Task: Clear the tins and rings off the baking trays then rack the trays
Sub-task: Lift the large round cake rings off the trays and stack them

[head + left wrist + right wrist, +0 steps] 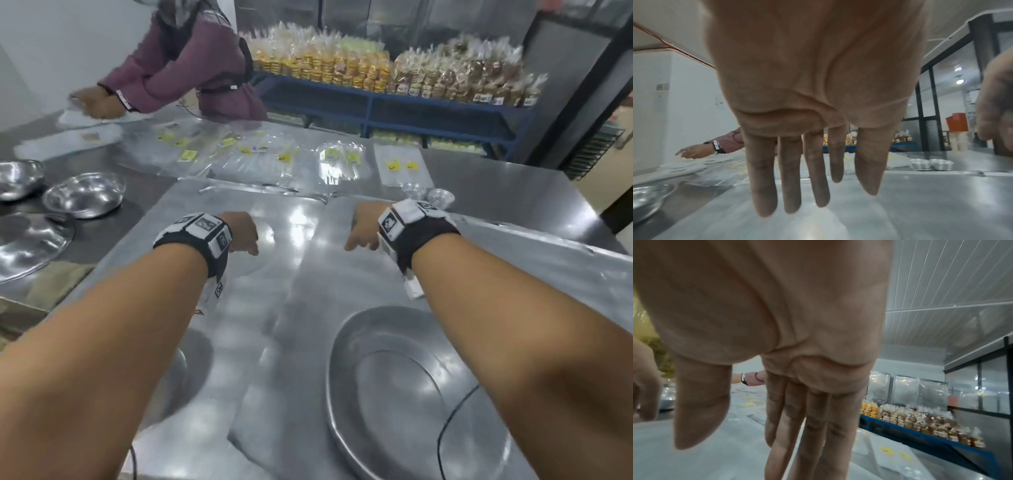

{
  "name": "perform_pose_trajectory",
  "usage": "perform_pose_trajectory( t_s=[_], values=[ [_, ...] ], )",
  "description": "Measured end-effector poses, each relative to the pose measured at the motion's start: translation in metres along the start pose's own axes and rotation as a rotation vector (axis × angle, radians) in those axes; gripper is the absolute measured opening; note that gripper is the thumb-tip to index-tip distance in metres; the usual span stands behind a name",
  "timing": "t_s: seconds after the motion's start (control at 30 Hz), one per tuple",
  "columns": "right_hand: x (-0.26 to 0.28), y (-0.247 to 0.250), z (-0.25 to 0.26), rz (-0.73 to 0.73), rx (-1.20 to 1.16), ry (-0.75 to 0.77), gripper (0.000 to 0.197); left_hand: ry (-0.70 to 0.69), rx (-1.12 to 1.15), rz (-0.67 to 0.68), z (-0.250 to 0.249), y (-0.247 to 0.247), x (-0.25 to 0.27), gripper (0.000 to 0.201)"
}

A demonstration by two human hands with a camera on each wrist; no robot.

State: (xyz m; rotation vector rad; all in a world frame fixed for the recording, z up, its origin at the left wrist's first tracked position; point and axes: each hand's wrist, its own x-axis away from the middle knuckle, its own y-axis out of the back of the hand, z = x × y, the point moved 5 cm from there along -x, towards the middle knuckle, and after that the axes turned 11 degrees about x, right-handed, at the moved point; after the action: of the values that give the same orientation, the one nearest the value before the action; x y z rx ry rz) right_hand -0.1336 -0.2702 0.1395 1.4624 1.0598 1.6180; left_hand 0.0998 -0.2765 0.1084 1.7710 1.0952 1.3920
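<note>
Two shiny metal baking trays lie side by side on the table, a left tray (191, 219) and a right tray (496, 260). A wide round tin (387, 387) sits on the right tray under my right forearm. Another round tin (195, 363) is partly hidden under my left forearm. My left hand (245, 234) hovers over the left tray, fingers (764, 186) straight and pointing down, holding nothing. My right hand (363, 228) hangs over the seam between the trays, fingers (789, 426) straight, also holding nothing. Two small fluted tins (428, 195) stand past the right hand.
Steel bowls (85, 193) and a large round platter (30, 243) sit at the left. Labelled plastic bags (260, 157) cover the table's far side. A person in a purple top (191, 65) works at the far left. A blue shelf (376, 99) holds packaged biscuits.
</note>
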Motion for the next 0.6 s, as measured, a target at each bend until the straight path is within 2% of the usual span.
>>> perform_pose_trajectory(
  t_s=[0.13, 0.33, 0.4, 0.53, 0.6],
  values=[
    [-0.069, 0.021, 0.067, 0.001, -0.086, -0.005, 0.034, 0.074, 0.022, -0.073, 0.065, 0.029, -0.054, 0.054],
    [-0.170, 0.001, 0.136, 0.023, -0.164, -0.087, 0.038, 0.197, 0.138, -0.026, 0.150, 0.030, -0.133, 0.079],
    [-0.185, -0.015, 0.137, 0.033, -0.163, -0.122, 0.036, 0.214, 0.150, 0.001, 0.162, 0.017, -0.148, 0.081],
    [-0.226, -0.049, 0.147, 0.101, -0.160, -0.162, 0.037, 0.262, 0.209, 0.030, 0.192, -0.006, -0.186, 0.067],
    [-0.240, -0.064, 0.151, 0.128, -0.177, -0.201, 0.029, 0.275, 0.220, 0.017, 0.202, -0.014, -0.199, 0.071]
  ],
)
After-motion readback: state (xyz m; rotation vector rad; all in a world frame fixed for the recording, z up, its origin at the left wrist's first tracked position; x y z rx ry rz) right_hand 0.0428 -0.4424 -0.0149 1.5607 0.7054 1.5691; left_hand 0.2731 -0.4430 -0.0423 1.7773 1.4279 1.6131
